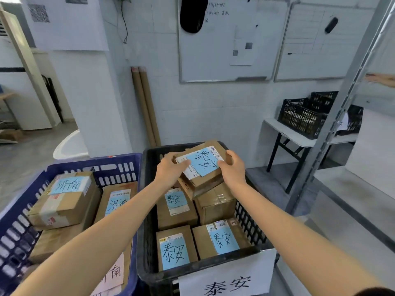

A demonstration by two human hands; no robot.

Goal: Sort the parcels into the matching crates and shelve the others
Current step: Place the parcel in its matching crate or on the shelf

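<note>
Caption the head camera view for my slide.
Left hand and right hand hold a labelled parcel over the black crate.

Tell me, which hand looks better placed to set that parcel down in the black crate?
Probably the right hand: it wraps round the right end of the parcel, above the crate. The left hand holds the left edge with flatter fingers, steadying more than carrying.

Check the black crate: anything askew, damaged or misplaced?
Nothing looks misplaced: the label on the held parcel matches the sign on the black crate. The parcel is tilted over the far parcels, left hand and right hand gripping it; its near lower edge looks dark and crumpled.
</note>
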